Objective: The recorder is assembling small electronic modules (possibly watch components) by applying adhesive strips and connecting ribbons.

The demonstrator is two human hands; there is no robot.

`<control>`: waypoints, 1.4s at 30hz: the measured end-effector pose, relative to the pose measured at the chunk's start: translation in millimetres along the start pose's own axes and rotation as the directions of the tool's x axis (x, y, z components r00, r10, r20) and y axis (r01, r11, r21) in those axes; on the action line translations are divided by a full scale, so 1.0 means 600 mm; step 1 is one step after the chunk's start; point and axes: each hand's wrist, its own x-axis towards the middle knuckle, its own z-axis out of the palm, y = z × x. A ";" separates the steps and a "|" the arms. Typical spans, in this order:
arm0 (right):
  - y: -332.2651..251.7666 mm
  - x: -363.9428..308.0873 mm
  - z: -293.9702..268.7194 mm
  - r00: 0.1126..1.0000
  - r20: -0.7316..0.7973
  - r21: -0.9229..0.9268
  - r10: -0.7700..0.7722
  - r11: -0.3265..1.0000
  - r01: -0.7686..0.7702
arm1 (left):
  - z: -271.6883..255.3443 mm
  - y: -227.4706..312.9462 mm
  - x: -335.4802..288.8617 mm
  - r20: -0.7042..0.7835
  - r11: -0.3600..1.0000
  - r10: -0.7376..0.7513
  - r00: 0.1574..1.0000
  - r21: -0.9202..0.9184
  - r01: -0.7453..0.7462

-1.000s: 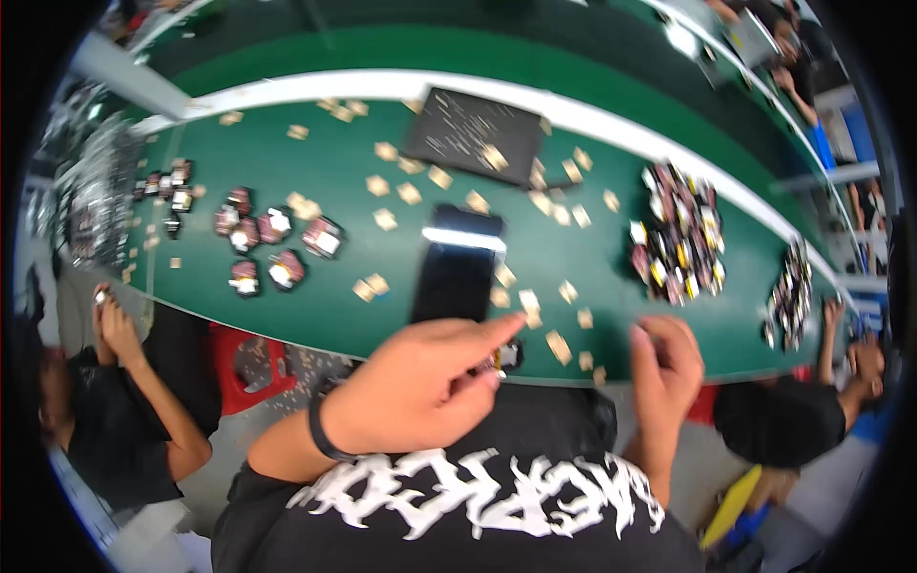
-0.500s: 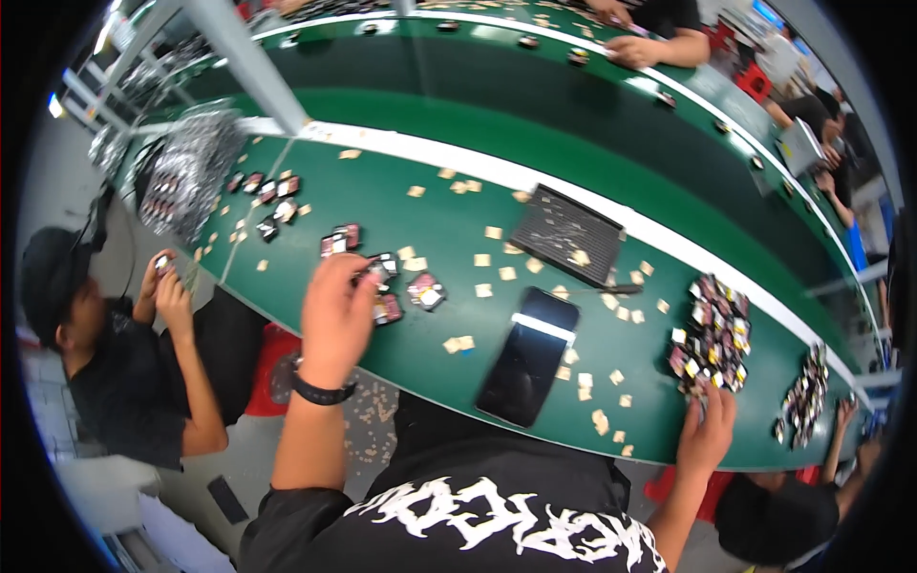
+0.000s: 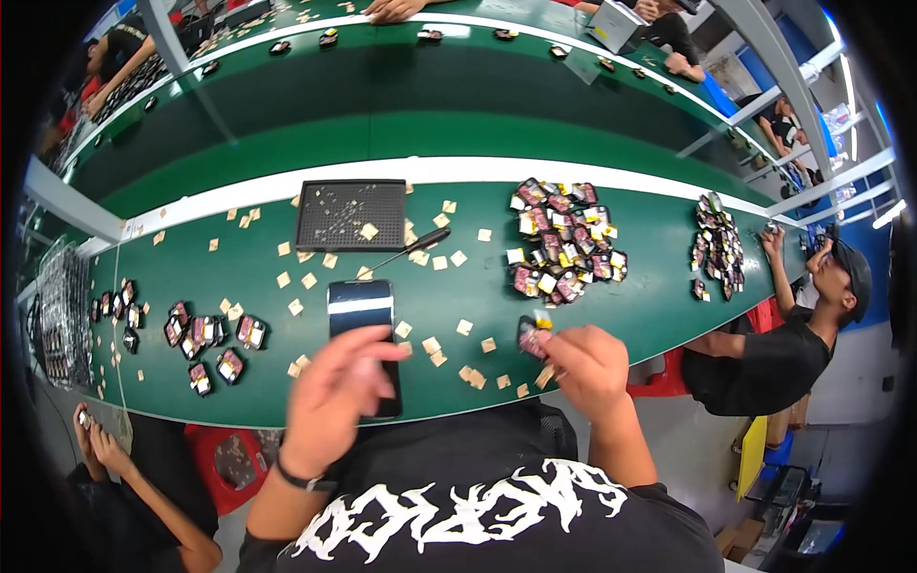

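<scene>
Between the thumb and fingers of my right hand (image 3: 590,371) is a small black-and-pink module (image 3: 532,336) with a yellow tab, held just above the green table. My left hand (image 3: 336,392) hovers over a dark phone (image 3: 361,304), covering part of it. Its fingers are apart and slightly blurred, with nothing visible in them. A large pile of similar modules (image 3: 564,239) lies beyond my right hand. To the left of my left hand sits a small group of modules (image 3: 202,332). Many beige square pieces (image 3: 433,345) are scattered around the phone.
A black ribbed tray (image 3: 315,215) stands at the far side, beside a screwdriver (image 3: 420,241). Another module pile (image 3: 716,248) lies far right. Clear plastic packs (image 3: 62,315) are at the left end. Behind a white ledge (image 3: 458,170) runs a conveyor (image 3: 439,134). Co-workers sit on both sides.
The view has swung to the right. My left hand has left the module group and moved over the phone. My right hand has come away from the large pile with a module.
</scene>
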 end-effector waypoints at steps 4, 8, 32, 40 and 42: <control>-0.062 0.034 0.027 0.980 0.097 0.023 -0.172 0.985 0.170 | 0.049 -0.008 0.042 0.320 0.937 -0.232 0.919 -0.180 0.299; -0.078 0.037 0.063 0.995 0.096 0.226 0.023 0.973 -0.044 | 0.057 -0.009 0.052 0.232 0.880 -0.264 0.936 -0.339 0.332; -0.116 0.066 0.072 0.741 0.518 0.730 0.428 0.229 -0.643 | 0.035 -0.001 0.033 0.045 0.911 0.274 0.961 0.310 -0.274; -0.132 0.079 0.070 0.568 0.669 0.601 0.480 0.101 -0.793 | 0.033 -0.004 0.030 0.034 0.910 0.234 0.972 0.343 -0.231; -0.133 0.080 0.071 0.549 0.680 0.586 0.485 0.090 -0.805 | 0.037 0.002 0.030 0.061 0.874 0.302 0.951 0.381 -0.302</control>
